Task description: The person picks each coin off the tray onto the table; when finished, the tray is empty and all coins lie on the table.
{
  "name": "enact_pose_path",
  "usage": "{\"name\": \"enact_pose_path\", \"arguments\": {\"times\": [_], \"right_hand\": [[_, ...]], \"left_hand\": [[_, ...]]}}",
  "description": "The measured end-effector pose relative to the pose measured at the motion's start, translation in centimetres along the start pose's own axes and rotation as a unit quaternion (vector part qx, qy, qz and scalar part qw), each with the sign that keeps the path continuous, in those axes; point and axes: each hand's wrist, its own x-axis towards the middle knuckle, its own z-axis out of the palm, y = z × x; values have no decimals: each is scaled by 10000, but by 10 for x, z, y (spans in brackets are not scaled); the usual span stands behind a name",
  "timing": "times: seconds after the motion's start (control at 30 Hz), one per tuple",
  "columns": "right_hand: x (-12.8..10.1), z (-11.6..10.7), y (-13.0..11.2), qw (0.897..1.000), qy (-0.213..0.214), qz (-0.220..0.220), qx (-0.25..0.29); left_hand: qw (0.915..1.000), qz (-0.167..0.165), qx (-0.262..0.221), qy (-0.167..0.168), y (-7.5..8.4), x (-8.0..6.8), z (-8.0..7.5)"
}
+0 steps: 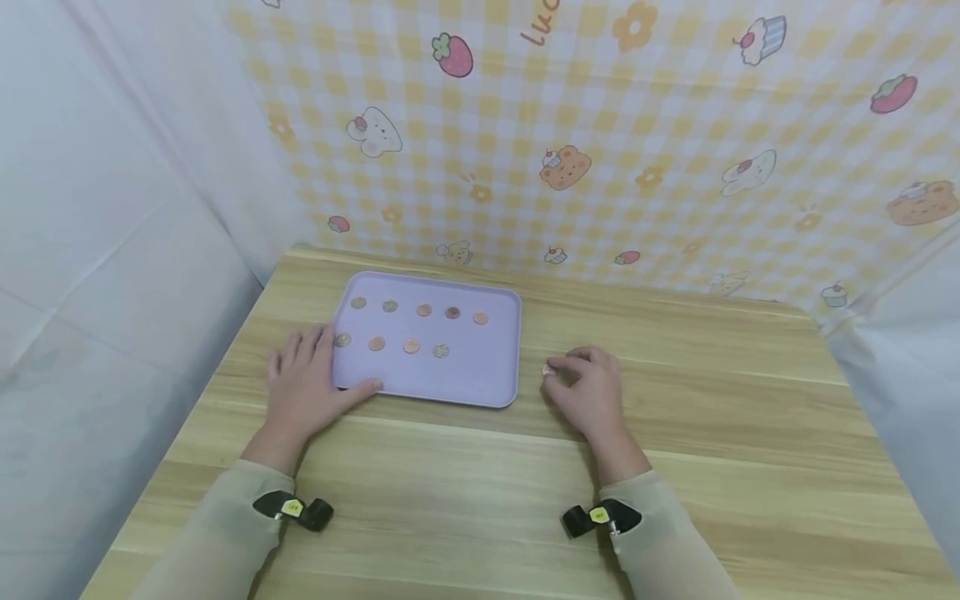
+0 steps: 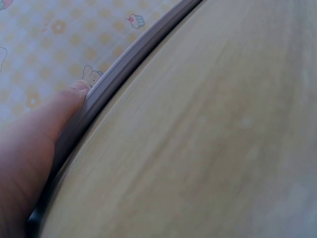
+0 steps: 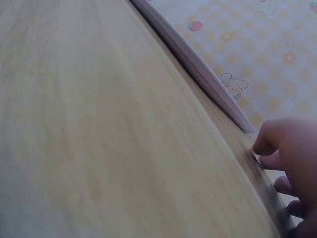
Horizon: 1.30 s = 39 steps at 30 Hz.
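A shallow lilac tray (image 1: 472,379) lies on the table with several coins spread in two rows. Silver-toned coins such as this one (image 1: 441,351) and copper ones like this one (image 1: 411,346) lie flat, apart from each other. My left hand (image 1: 303,387) rests at the tray's near left corner, fingers straight along the left side, thumb over the front rim; the left wrist view shows that thumb (image 2: 64,109) against the tray's edge. Right of the tray, my right hand (image 1: 588,392) pinches a silver-toned coin (image 3: 256,157) between thumb and fingertips, low over the table.
The wooden table (image 1: 450,492) spreads in front of and to the right of the tray. Behind it hangs a yellow checked cloth (image 1: 487,167) with cartoon prints. White sheets (image 1: 112,250) hang at both sides. A small black camera (image 1: 600,517) sits on the right wrist.
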Motion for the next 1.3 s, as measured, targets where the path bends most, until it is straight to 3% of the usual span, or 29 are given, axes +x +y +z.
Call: {"name": "enact_pose_path", "arguments": {"times": [0.17, 0.37, 0.5, 0.9, 1.17, 1.3], "right_hand": [[7, 5, 4, 9968, 619, -505, -80], [20, 16, 1, 9796, 1489, -1345, -131], [28, 27, -7, 9763, 1483, -1572, -129], [50, 56, -36, 9809, 1190, -1453, -510], [61, 72, -50, 9735, 1706, -1477, -370], [64, 77, -53, 9764, 1538, -1471, -357]], "left_hand": [[10000, -39, -61, -16, 3, 3, -1], [10000, -15, -16, -18, 7, 5, -4], [10000, -53, 15, 4, 7, 2, -8], [10000, -73, -35, 4, 0, 1, 0], [9999, -47, -90, 28, 0, 2, -1], [9999, -53, -117, 23, -1, 3, 1]]}}
